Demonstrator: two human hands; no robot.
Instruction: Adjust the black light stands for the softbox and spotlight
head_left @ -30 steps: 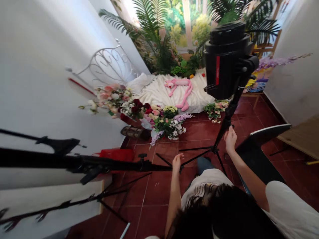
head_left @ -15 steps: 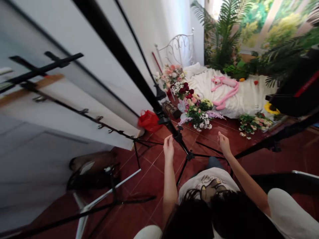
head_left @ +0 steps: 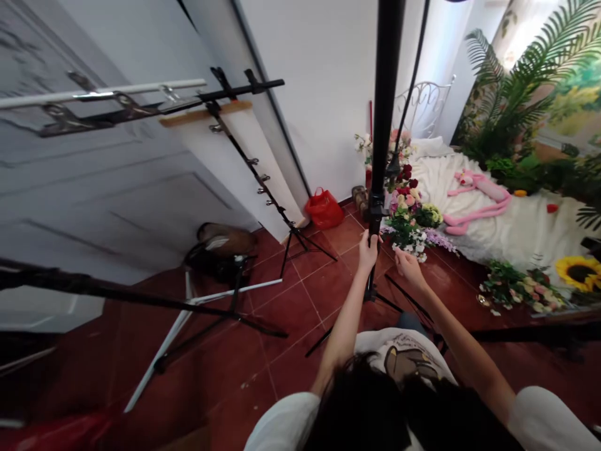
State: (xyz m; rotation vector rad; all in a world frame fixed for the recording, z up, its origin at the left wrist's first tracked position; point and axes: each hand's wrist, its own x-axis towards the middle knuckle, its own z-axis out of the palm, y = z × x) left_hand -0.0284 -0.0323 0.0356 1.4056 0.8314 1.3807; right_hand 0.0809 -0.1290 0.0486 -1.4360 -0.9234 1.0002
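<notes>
A black light stand rises in front of me, its upright column nearly vertical in view and its legs spread on the tiles. My left hand is wrapped round the lower column, just below a black collar knob. To the right of the column, a small gap away, is my right hand. Its fingers are curled in and pressed together; whether anything small is between them is hidden. A dark cable hangs along the column's right side.
Artificial flowers lie beyond the stand, beside a white-draped bed with a pink plush toy. A red plastic bag sits by the wall. Leftward stand a clip-hung backdrop frame and white poles. A sunflower is at right.
My left hand has closed round the column, and my right hand has come in close to it. The view has turned left, and the stand now looks upright rather than slanted.
</notes>
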